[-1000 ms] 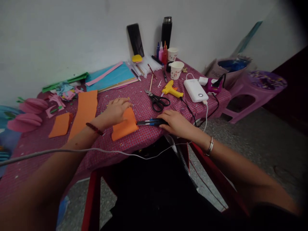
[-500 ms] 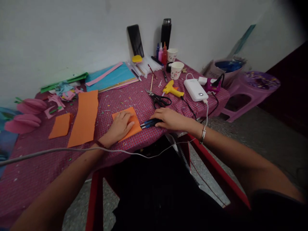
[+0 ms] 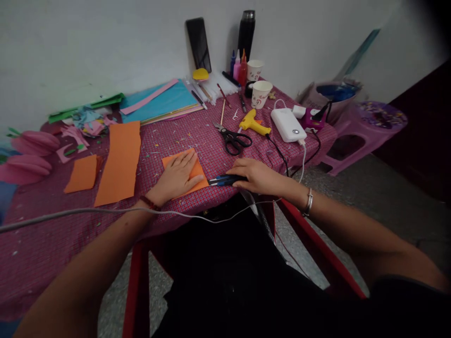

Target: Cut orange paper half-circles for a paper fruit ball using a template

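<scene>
The right hand [image 3: 259, 177] is closed around the handle of a blue-and-black tool [image 3: 221, 180], whose tip meets the edge of an orange paper [image 3: 198, 168] just to the left. The left hand [image 3: 178, 177] lies open and flat on this paper, fingers extended, grasping nothing and resting it against the tablecloth [image 3: 63, 253]. Just beyond the right-hand grip are black-handled scissors [image 3: 233, 142] and, past them, a yellow glue gun [image 3: 254, 123]. Beyond the grip and to its right, a white power bank [image 3: 287, 126] lies with a cable plugged in. Farther off, directly beyond the grip, stand two paper cups, a nearer cup [image 3: 260, 96] and a farther cup [image 3: 254, 70]; the contents of both cannot be made out. Beside the farther cup are red [image 3: 243, 75], pink and blue squeeze bottles, with a dark flask [image 3: 246, 35] behind. Well to the right of the grip, off the table, a pale bag [image 3: 310, 99] contains something blue; near it, a pink stool [image 3: 347, 129] bears purple and yellow bits.
</scene>
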### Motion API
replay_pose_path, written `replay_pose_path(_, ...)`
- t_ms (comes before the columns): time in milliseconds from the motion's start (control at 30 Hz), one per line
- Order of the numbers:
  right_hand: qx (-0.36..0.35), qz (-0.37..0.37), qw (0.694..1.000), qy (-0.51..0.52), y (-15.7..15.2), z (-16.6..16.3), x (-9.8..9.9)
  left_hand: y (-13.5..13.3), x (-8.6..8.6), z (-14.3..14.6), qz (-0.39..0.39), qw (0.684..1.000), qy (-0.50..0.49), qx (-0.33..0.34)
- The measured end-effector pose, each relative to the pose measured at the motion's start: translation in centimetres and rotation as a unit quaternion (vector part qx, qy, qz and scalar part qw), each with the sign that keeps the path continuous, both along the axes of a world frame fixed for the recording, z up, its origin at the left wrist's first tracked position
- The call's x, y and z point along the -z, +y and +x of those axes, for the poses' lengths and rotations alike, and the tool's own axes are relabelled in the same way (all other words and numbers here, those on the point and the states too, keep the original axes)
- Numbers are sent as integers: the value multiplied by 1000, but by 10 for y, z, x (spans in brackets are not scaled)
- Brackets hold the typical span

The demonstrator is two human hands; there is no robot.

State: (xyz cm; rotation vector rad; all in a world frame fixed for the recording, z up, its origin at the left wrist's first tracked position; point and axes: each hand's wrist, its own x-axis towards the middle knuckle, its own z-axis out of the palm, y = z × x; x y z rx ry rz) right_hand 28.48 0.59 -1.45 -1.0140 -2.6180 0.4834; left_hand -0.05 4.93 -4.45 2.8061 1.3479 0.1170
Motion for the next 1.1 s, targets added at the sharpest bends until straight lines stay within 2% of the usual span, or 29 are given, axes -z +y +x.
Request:
replay_pose_path(167, 37, 18, 999, 14, -19, 2, 5, 0, 3, 1, 12, 1000, 5, -16)
replay_pose_path(433, 44, 24, 999, -1, -17, -16, 4, -1, 3, 0, 12, 1000, 7, -14)
replay_pose_path(667, 42, 16, 999, 4, -25, -12, 3, -5, 2, 2, 12, 1000, -7, -16)
replay_pose_path(800, 48, 11, 999, -2, -26, -12, 3, 6, -5, -4, -20, 1000, 6, -8)
replay_pose_path(900, 50, 12, 999, -2, -25, -13, 3, 21, -11, -12, -44, 998, 28, 31)
replay_pose_path(967, 49, 12, 999, -5, -25, -12, 4, 27, -12, -18, -35, 998, 32, 49)
replay_pose_path(1100, 54, 16, 998, -2, -24, -12, 7, 30, -5, -25, -5, 999, 24, 45)
